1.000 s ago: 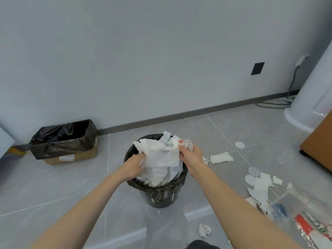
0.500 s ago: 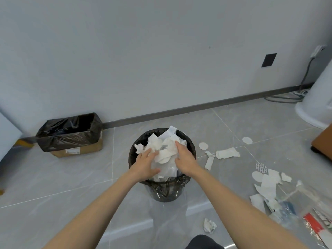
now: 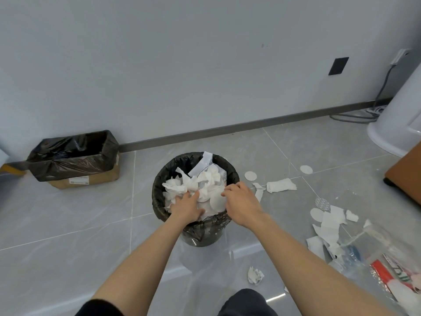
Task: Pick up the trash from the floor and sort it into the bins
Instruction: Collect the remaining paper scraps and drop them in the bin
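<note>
A round bin with a black liner [image 3: 159, 179] stands mid-floor, heaped with white paper trash [image 3: 200, 183]. My left hand [image 3: 185, 207] lies palm-down on the heap with fingers spread, pressing it. My right hand [image 3: 241, 200] hovers at the bin's right rim, its fingertips touching the paper. A cardboard box bin with a black liner [image 3: 75, 158] sits by the wall at the left. White scraps [image 3: 281, 185] and round pads [image 3: 250, 176] lie on the floor right of the round bin.
More paper scraps [image 3: 328, 224], a clear plastic bag [image 3: 373, 245] and a red-and-white wrapper [image 3: 391, 277] litter the floor at the right. A crumpled paper ball [image 3: 255, 275] lies near my knee. A white appliance base [image 3: 396, 133] and a brown furniture corner [image 3: 407, 172] stand far right.
Both hands have lowered the bundle of white paper into the round bin and let go of it. They now press on the heap, which sits lower in the bin.
</note>
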A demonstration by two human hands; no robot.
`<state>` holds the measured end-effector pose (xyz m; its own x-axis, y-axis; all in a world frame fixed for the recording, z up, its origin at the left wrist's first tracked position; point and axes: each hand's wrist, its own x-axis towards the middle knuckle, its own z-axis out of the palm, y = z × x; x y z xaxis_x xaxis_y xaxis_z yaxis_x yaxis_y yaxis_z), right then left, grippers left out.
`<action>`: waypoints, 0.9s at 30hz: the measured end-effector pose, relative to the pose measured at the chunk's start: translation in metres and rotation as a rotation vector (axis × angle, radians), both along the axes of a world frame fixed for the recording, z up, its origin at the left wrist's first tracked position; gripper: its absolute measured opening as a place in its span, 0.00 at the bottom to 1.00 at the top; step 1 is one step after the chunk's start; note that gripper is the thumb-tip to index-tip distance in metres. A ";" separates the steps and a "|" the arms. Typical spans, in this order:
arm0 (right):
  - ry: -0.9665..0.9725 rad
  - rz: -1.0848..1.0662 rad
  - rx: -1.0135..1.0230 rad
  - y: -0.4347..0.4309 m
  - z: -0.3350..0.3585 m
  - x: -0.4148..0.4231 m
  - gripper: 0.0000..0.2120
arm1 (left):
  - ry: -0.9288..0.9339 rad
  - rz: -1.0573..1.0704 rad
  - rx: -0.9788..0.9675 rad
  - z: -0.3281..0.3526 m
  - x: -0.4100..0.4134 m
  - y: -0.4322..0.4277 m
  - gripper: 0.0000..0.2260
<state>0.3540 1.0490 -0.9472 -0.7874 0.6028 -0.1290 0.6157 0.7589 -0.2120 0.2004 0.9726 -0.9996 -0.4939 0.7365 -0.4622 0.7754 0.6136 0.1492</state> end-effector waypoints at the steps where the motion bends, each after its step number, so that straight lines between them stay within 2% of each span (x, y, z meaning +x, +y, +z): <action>1: -0.048 0.007 -0.014 0.001 0.000 0.002 0.21 | 0.013 -0.006 -0.016 -0.002 0.000 0.000 0.32; 4: -0.081 -0.017 -0.074 0.003 0.000 0.007 0.19 | 0.067 -0.021 -0.066 -0.002 0.003 0.000 0.31; 7: 0.052 -0.155 -0.178 0.007 0.000 0.007 0.17 | 0.186 -0.065 -0.086 0.013 0.007 0.005 0.28; 12: 0.223 -0.435 -0.467 0.011 0.004 0.006 0.08 | 0.311 -0.091 0.068 0.040 0.006 0.003 0.16; 15: 0.324 -0.545 -0.610 0.013 -0.001 0.004 0.08 | 0.303 -0.100 0.168 0.052 0.003 -0.003 0.16; 19: 0.362 -0.553 -0.718 0.015 -0.002 0.001 0.17 | 0.262 -0.098 0.248 0.070 0.000 -0.010 0.21; 24: 0.342 -0.493 -0.874 0.001 0.016 -0.007 0.21 | 0.365 -0.008 0.226 0.085 -0.012 -0.019 0.15; 27: 0.301 -0.430 -0.980 -0.007 0.018 -0.014 0.21 | 0.389 0.061 0.236 0.093 -0.021 -0.027 0.16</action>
